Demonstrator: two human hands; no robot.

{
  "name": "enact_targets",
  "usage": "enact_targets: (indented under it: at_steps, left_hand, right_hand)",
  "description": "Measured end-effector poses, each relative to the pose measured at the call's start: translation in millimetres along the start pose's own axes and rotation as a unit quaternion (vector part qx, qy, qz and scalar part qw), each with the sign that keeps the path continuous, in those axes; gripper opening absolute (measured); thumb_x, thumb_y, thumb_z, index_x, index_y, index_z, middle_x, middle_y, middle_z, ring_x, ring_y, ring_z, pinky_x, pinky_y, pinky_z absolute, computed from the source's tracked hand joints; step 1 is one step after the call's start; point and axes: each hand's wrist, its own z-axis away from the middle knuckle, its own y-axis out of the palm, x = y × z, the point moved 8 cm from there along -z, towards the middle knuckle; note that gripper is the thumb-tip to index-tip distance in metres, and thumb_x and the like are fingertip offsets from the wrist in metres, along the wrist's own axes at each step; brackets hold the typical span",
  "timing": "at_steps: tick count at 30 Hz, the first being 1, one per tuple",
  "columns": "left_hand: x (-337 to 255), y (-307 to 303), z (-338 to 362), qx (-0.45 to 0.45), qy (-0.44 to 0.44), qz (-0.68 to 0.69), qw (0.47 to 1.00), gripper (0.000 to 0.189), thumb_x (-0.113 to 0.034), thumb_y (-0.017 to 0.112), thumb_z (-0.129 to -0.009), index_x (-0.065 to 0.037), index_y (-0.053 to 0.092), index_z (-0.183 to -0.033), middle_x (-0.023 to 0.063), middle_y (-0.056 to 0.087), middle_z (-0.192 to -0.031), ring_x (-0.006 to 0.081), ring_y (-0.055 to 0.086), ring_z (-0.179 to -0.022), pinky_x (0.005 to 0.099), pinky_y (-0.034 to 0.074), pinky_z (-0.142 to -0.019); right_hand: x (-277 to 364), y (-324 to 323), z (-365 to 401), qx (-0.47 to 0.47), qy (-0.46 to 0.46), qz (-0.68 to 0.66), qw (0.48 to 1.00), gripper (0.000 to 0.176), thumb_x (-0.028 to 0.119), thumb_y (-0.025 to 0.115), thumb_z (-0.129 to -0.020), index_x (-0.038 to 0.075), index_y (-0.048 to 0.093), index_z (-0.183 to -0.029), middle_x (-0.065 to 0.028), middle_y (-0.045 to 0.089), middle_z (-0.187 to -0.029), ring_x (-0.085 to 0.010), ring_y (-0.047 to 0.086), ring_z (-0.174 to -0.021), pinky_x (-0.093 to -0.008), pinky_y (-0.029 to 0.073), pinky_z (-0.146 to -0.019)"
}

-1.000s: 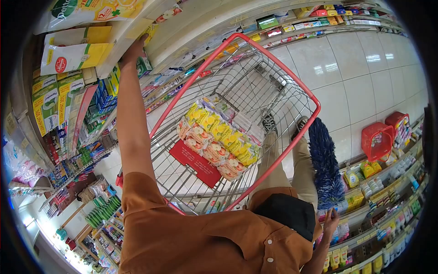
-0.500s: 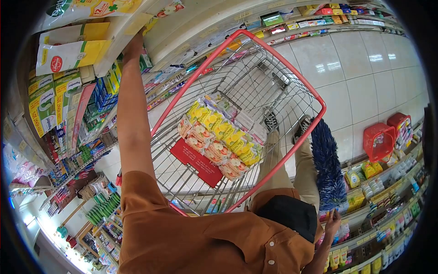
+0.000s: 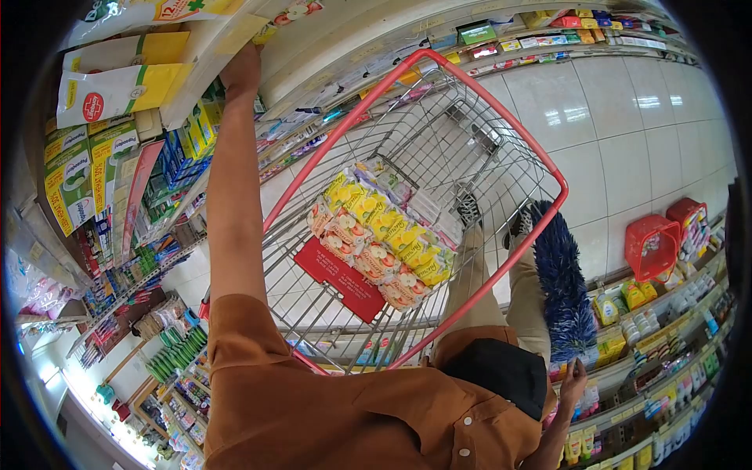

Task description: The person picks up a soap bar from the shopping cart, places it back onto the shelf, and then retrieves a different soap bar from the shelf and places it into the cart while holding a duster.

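Observation:
My left hand (image 3: 242, 72) reaches up to the shelf edge at upper left, beside a yellow packet (image 3: 265, 34); its fingers are hidden, so I cannot tell if it holds anything. At lower right my right hand (image 3: 574, 379) is closed at the lower end of a fluffy blue duster (image 3: 561, 286). Between my arms stands a wire shopping cart with a red rim (image 3: 501, 116). Inside it lie rows of yellow lemon-print packs (image 3: 384, 223) and apple-print packs (image 3: 345, 239), with paler packs behind them, next to a red panel (image 3: 338, 280).
Shelves of boxes and pouches (image 3: 117, 94) line the left side. More stocked shelves (image 3: 658, 345) run along the lower right, near two red baskets (image 3: 652, 244). My legs and shoes are beyond the cart's near side, on the tiled floor (image 3: 627, 102).
My left hand has shifted slightly right and down along the shelf edge, and more of it shows. The cart's rim sits a little further right. My right hand has hardly moved.

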Motion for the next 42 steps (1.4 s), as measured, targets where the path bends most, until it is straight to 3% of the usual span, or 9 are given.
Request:
enact_targets:
  at_steps: [10, 16, 19, 22, 26, 28, 34, 40, 42]
  left_hand:
    - [-35, -54, 4, 0.032, -0.123, 0.041, 0.991, 0.041, -0.028, 0.066, -0.084, -0.007, 0.058, -0.118, 0.0230, 0.053, -0.125, 0.0376, 0.048, -0.120, 0.0534, 0.037, -0.097]
    - [-12, -8, 4, -0.062, -0.089, 0.218, 0.970, 0.036, -0.022, 0.062, -0.087, -0.003, 0.057, -0.118, 0.0212, 0.058, -0.118, 0.0391, 0.050, -0.114, 0.0491, 0.040, -0.092]
    - [4, 11, -1, -0.032, -0.049, 0.243, 0.968, 0.034, -0.023, 0.060, -0.089, -0.004, 0.059, -0.118, 0.0211, 0.059, -0.117, 0.0394, 0.050, -0.114, 0.0458, 0.041, -0.093]
    - [16, 27, -7, 0.074, -0.131, 0.200, 0.968, 0.038, -0.030, 0.061, -0.089, -0.007, 0.060, -0.119, 0.0196, 0.058, -0.121, 0.0397, 0.050, -0.115, 0.0490, 0.038, -0.095]
    - [-3, -10, -12, -0.094, -0.088, 0.052, 0.990, 0.040, -0.034, 0.066, -0.084, -0.008, 0.062, -0.113, 0.0170, 0.062, -0.111, 0.0395, 0.057, -0.103, 0.0502, 0.042, -0.089]
    - [-1, -8, -10, -0.091, -0.111, 0.072, 0.987, 0.050, -0.042, 0.065, -0.084, -0.010, 0.059, -0.122, 0.0175, 0.056, -0.126, 0.0406, 0.049, -0.117, 0.0550, 0.032, -0.098]
    - [-18, -56, 11, -0.185, -0.145, 0.198, 0.952, 0.056, -0.038, 0.073, -0.077, -0.009, 0.058, -0.122, 0.0224, 0.051, -0.128, 0.0411, 0.045, -0.120, 0.0513, 0.031, -0.100]
    - [-61, -51, -12, -0.040, -0.024, 0.219, 0.975, 0.051, -0.038, 0.069, -0.082, -0.025, 0.055, -0.129, 0.0239, 0.050, -0.127, 0.0436, 0.043, -0.120, 0.0515, 0.032, -0.101]
    - [-63, -35, -18, -0.069, -0.031, 0.243, 0.967, 0.049, -0.039, 0.067, -0.084, -0.031, 0.054, -0.130, 0.0235, 0.049, -0.128, 0.0435, 0.042, -0.122, 0.0552, 0.031, -0.100]
  right_hand:
    - [0, 5, -5, -0.005, -0.014, -0.005, 1.000, 0.043, 0.023, 0.059, -0.092, -0.010, 0.057, -0.120, -0.0105, 0.054, -0.064, -0.0119, 0.043, -0.057, -0.0323, 0.038, -0.050]
    - [4, 3, 1, -0.043, -0.046, -0.052, 0.997, 0.043, 0.022, 0.058, -0.094, -0.012, 0.055, -0.121, -0.0048, 0.051, -0.064, -0.0103, 0.040, -0.059, -0.0299, 0.035, -0.049]
    - [-23, 16, -3, 0.006, 0.009, -0.074, 0.997, 0.044, 0.022, 0.058, -0.095, -0.012, 0.053, -0.123, -0.0007, 0.045, -0.063, -0.0083, 0.036, -0.058, -0.0283, 0.032, -0.048]
    - [-31, 21, -4, 0.001, 0.025, -0.059, 0.998, 0.045, 0.023, 0.058, -0.095, -0.012, 0.053, -0.123, 0.0009, 0.042, -0.061, -0.0075, 0.034, -0.057, -0.0279, 0.029, -0.047]
    - [-27, 17, -3, 0.006, 0.033, -0.077, 0.996, 0.045, 0.023, 0.058, -0.095, -0.011, 0.053, -0.124, 0.0005, 0.043, -0.061, -0.0083, 0.034, -0.057, -0.0286, 0.030, -0.048]
    - [-27, 16, -4, -0.001, 0.022, -0.069, 0.997, 0.044, 0.022, 0.057, -0.095, -0.010, 0.054, -0.124, 0.0005, 0.042, -0.061, -0.0086, 0.033, -0.057, -0.0288, 0.031, -0.048]
    - [-20, 15, -1, 0.012, 0.040, -0.071, 0.997, 0.041, 0.021, 0.056, -0.096, -0.010, 0.054, -0.123, 0.0010, 0.044, -0.064, -0.0080, 0.035, -0.058, -0.0273, 0.032, -0.049]
    - [-26, 24, -7, 0.030, 0.019, -0.130, 0.991, 0.036, 0.018, 0.056, -0.096, -0.009, 0.055, -0.121, 0.0021, 0.043, -0.064, -0.0066, 0.035, -0.057, -0.0256, 0.032, -0.048]
    - [-24, 23, -8, 0.019, 0.023, -0.105, 0.994, 0.036, 0.018, 0.056, -0.096, -0.009, 0.056, -0.120, 0.0028, 0.043, -0.064, -0.0063, 0.035, -0.057, -0.0257, 0.031, -0.048]
